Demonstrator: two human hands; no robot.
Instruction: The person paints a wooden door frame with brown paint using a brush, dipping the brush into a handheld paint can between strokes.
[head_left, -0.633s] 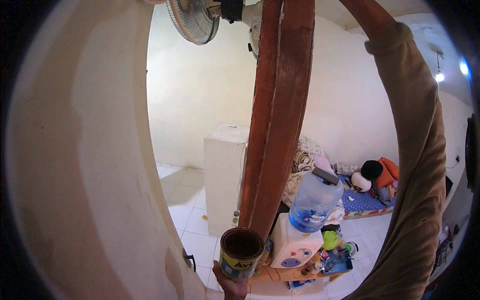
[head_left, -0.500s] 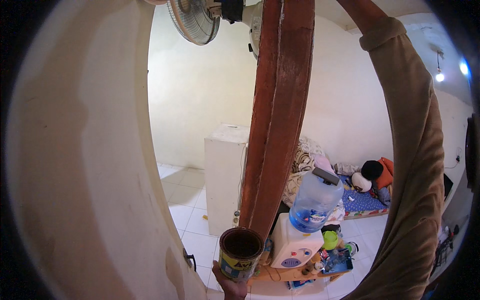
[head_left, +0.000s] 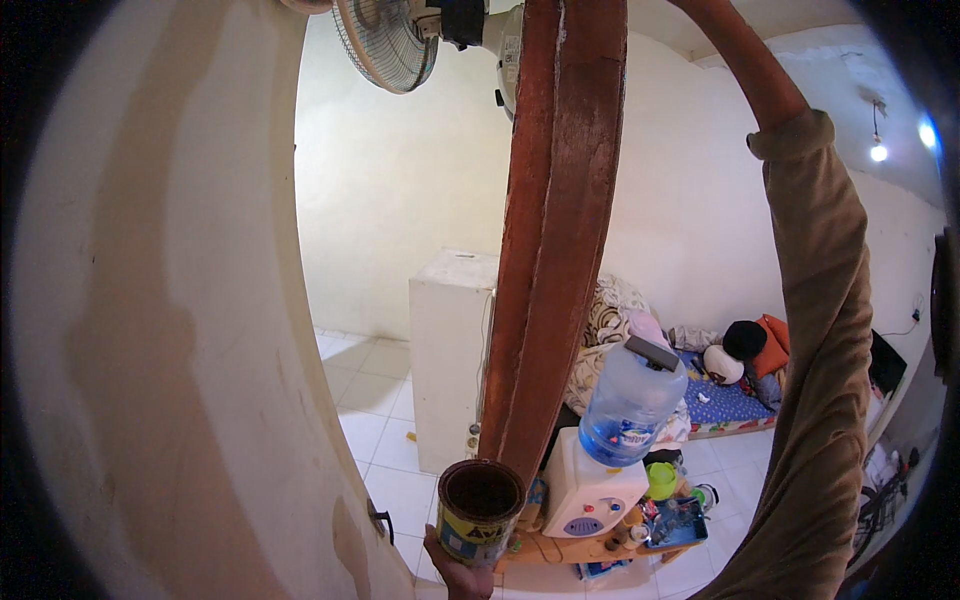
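My left hand (head_left: 458, 574) shows at the bottom edge, gripping an open paint can (head_left: 480, 510) with a dark brown inside and a yellow and blue label. The can sits just below a tall reddish-brown wooden post (head_left: 550, 250) that runs up the middle of the view. My right arm (head_left: 820, 330), in a tan sleeve, reaches up along the right side. Its bare forearm leaves the top edge, so my right hand is hidden.
A cream door (head_left: 150, 300) with a dark handle (head_left: 380, 520) fills the left. Far below are a white tiled floor, a white cabinet (head_left: 450, 350), a water dispenser (head_left: 595, 490) with a blue bottle (head_left: 630, 405), and bedding (head_left: 720, 400). A fan (head_left: 385, 40) hangs at the top.
The cuff of my right sleeve has come lower in the view, baring more forearm. The can and my left hand stay where they were.
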